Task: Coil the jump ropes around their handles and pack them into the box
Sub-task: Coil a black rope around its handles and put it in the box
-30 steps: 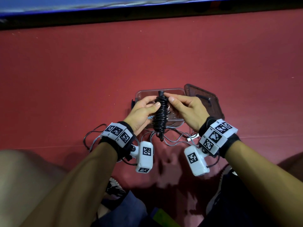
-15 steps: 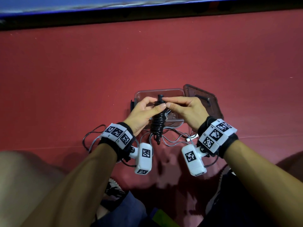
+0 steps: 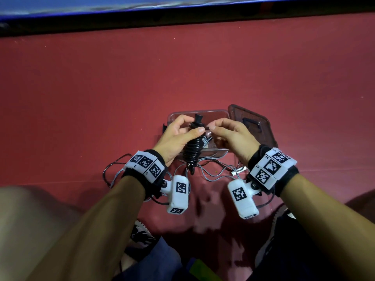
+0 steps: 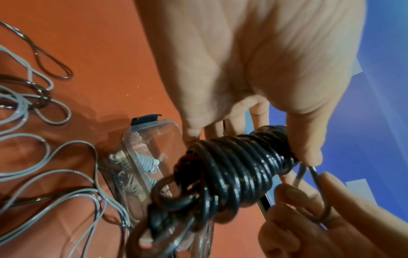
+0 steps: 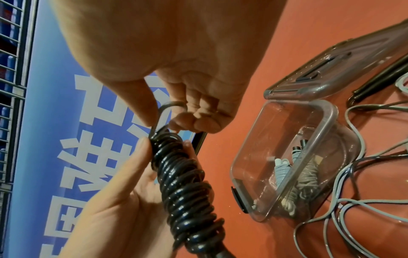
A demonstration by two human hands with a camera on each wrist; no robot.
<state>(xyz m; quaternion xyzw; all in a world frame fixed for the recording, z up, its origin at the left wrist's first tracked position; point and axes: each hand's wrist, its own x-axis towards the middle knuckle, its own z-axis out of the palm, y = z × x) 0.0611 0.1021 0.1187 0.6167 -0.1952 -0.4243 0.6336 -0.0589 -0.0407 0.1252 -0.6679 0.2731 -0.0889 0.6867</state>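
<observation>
L hand point(image 3: 176, 136) grips black coiled rope point(image 3: 192, 151) above clear box point(image 3: 221, 152); R hand point(image 3: 233, 136) pinches rope's loose loop point(image 5: 167, 108) at bundle top. Grey ropes point(image 3: 215, 172) just in front of box.

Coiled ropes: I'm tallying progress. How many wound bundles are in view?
3. A black bundle held between the left hand and right hand; a pale blue bundle and a grey bundle inside the clear box. Others may be hidden there.
</observation>
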